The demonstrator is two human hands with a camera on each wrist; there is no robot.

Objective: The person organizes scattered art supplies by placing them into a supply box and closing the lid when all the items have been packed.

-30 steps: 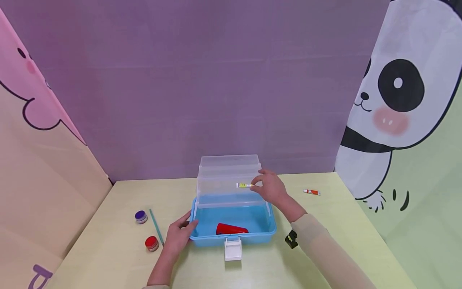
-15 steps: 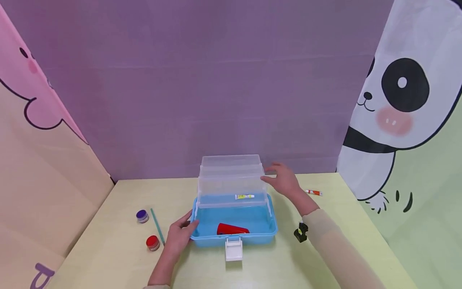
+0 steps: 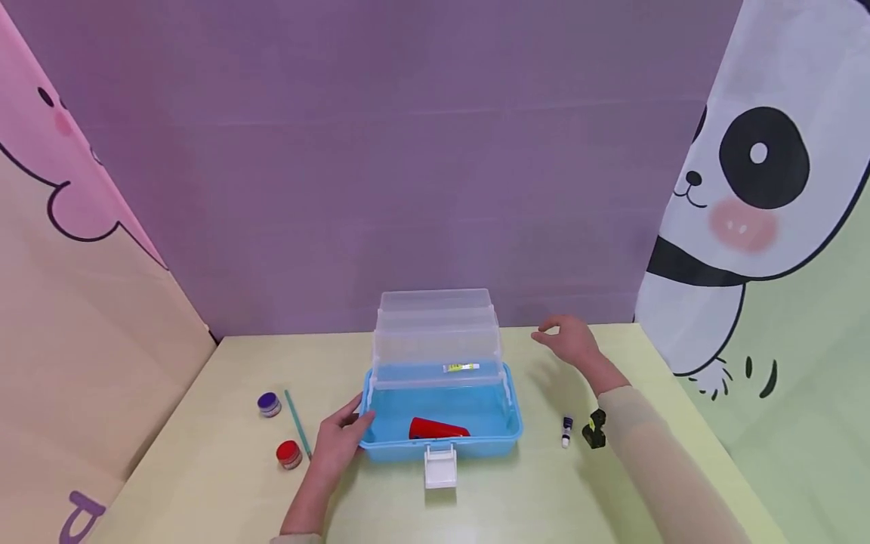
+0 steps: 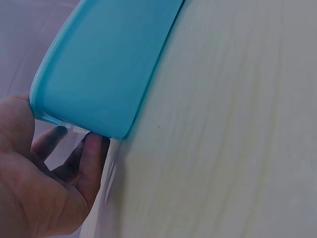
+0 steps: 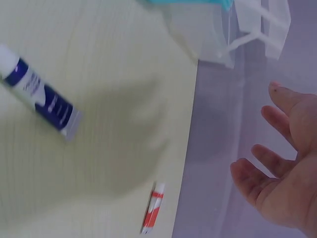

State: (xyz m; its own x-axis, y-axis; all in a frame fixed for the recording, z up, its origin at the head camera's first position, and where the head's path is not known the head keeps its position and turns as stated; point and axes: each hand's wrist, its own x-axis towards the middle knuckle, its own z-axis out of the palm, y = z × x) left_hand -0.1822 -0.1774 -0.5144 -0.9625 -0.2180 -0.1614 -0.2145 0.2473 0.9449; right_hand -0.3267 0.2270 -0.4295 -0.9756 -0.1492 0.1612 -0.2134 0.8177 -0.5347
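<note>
Far left, on the pale table [image 3: 204,468], we note a small jar with a purple lid [image 3: 269,404]. Nearer to us and slightly right stands a jar with a red lid [image 3: 288,455]; both lids are on, so we cannot tell the contents. A slim teal stick [image 3: 297,423] lies just right of the jars.

Next, the left hand [image 3: 337,440] grips the left end of the blue box [image 3: 482,449]. We see its thumb over the rim and, in the left wrist view, its other fingers bent at the end wall.

The box sits mid-table, upright and opened. Inside the blue base we record one tapered red item [image 3: 438,429] lying near the front wall, wider end to the left, partly hidden by the rim. A white latch [image 3: 440,468] hangs at the front. Toward the rear rises a translucent stepped section [image 3: 435,321]; at its lower tier we find a yellow tube [image 3: 461,367], lying crosswise.

Right of the box, a dark blue tube [image 3: 567,431] lies on the table. Above the table's rear part we see the right hand [image 3: 571,340], fingers loose, holding nothing. In the right wrist view, an orange-red tube [image 5: 153,208] lies near the table edge.
</note>
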